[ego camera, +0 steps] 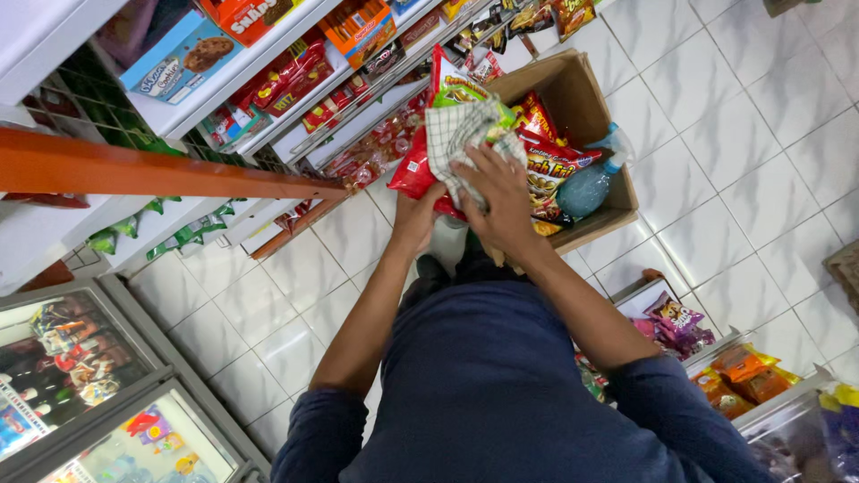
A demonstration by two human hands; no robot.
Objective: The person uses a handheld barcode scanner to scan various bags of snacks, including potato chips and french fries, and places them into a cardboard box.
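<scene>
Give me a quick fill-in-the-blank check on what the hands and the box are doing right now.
1. The right hand presses a checked ____ onto a snack bag.
2. The left hand grips a ____ snack bag from below.
3. The snack bags sit in a brown cardboard ____ on the tiled floor.
4. A blue spray ____ lies in the carton's right corner.

Missing words: cloth; red; box; bottle

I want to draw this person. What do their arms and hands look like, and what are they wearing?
Both arms come out of dark navy blue sleeves, pushed up near the elbows, so the forearms are bare. The left hand and right hand are bare too: no gloves, and no watch, bracelet or rings can be seen.
</scene>
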